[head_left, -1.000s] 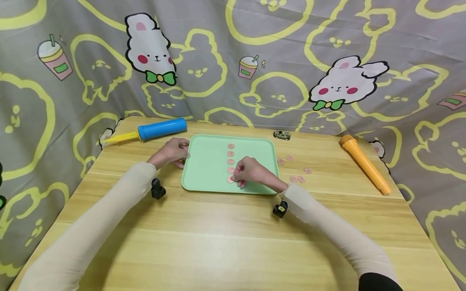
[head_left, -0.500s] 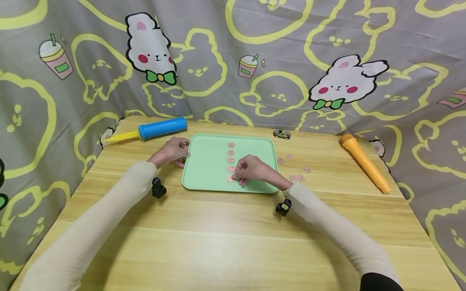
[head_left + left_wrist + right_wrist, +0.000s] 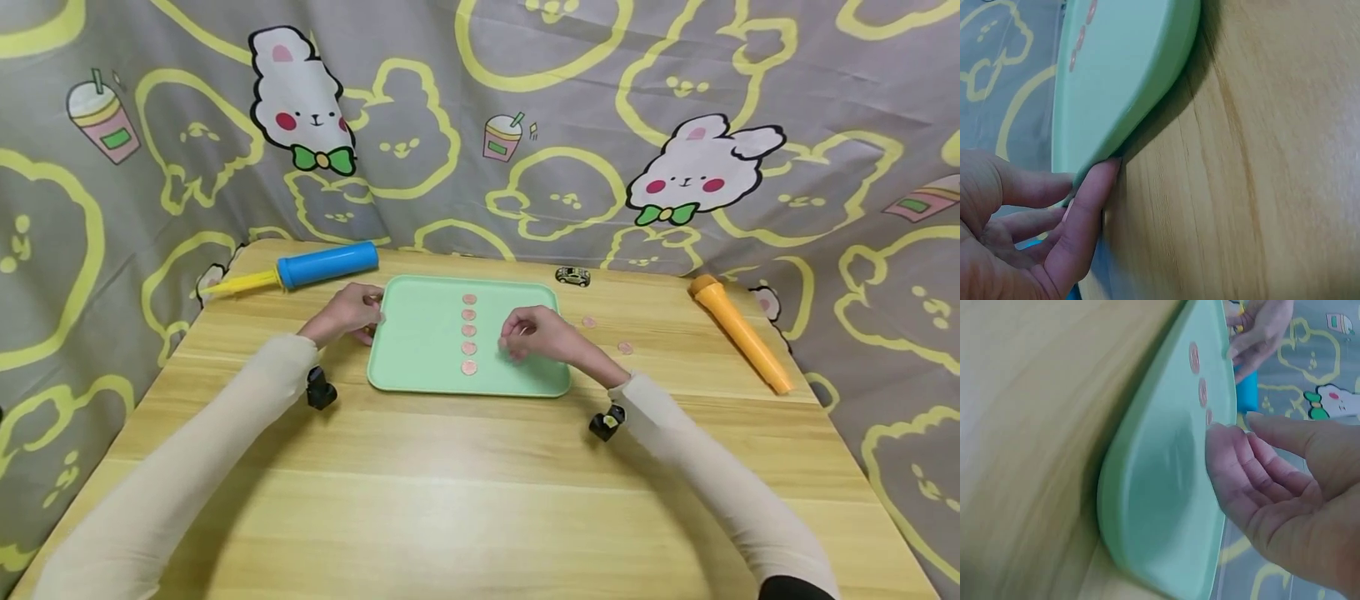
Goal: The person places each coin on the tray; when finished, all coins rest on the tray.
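Observation:
A pale green tray (image 3: 420, 333) rests on the wooden table, with a column of several copper-coloured coins (image 3: 468, 331) down its middle. My left hand (image 3: 351, 312) pinches the tray's left rim, thumb above and fingers beneath, as the left wrist view shows. Over the right half of the tray hovers my right hand (image 3: 542, 333), to the right of the coins. In the right wrist view its fingers (image 3: 1229, 462) are loosely bent, the thumb is apart from them, and nothing is between them.
Loose coins (image 3: 626, 347) lie on the table right of the tray, some hidden behind the right hand and wrist. A blue and yellow pump (image 3: 327, 265) lies back left, a toy car (image 3: 573, 277) behind the tray, an orange microphone (image 3: 741, 335) at right. Patterned cloth (image 3: 420, 117) hangs behind.
My right hand has let go of the nearest coin in the column and moved right and up, away from it. The left hand stays on the tray's rim. The head view has shifted slightly.

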### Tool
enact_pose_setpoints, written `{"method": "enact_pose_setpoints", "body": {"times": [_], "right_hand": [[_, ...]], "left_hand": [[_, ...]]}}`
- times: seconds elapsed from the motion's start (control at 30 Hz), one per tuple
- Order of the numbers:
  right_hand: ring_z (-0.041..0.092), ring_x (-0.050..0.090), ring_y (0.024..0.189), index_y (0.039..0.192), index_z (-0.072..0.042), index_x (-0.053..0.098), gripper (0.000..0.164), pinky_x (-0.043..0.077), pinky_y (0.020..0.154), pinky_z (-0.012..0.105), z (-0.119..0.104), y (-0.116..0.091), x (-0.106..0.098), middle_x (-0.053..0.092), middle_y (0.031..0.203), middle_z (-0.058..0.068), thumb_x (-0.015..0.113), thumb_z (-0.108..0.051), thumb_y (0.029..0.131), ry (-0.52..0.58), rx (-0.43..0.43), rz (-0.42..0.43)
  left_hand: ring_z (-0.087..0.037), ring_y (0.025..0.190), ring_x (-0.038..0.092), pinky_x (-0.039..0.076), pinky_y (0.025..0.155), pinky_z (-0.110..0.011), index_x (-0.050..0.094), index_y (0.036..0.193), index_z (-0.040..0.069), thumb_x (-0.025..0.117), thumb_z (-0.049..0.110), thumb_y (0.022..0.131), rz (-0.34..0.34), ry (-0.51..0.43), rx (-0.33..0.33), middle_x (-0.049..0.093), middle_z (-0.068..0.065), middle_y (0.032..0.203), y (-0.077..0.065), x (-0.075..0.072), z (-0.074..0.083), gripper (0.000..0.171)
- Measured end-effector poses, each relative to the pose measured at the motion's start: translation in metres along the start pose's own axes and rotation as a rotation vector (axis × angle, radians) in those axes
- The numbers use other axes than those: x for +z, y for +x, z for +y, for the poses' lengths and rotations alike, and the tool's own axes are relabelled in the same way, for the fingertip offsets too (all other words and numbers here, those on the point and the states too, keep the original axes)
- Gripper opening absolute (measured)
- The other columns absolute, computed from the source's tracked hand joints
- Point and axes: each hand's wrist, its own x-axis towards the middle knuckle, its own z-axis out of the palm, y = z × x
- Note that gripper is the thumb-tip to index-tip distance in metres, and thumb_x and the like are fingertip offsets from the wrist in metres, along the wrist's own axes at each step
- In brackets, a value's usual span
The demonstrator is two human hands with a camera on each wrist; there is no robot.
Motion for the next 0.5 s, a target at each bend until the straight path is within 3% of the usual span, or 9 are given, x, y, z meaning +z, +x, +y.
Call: {"method": "enact_pose_setpoints", "body": {"times": [0.33,0.5], "right_hand": [[0.042,0.072,0.084,0.108,0.008,0.068,0.013,0.066,0.077,0.046,0.022,-0.017,-0.032,0.069,0.096,0.025,0.066,-0.003,0.102,0.023,-0.024,0.151],[0.04,0.072,0.087,0.113,0.01,0.067,0.017,0.066,0.08,0.043,0.038,-0.025,-0.049,0.066,0.102,0.029,0.065,-0.003,0.103,0.049,-0.001,0.209]], "left_hand": [[-0.028,0.097,0.066,0.065,0.068,-0.032,0.03,0.162,-0.005,0.055,0.002,0.102,0.006,-0.009,0.003,0.052,-0.024,0.124,0.001,0.0,-0.003,0.065],[-0.024,0.089,0.063,0.065,0.067,-0.032,0.03,0.161,-0.007,0.055,-0.001,0.102,0.007,-0.034,0.01,0.05,-0.018,0.112,0.002,0.001,-0.003,0.065]]}}
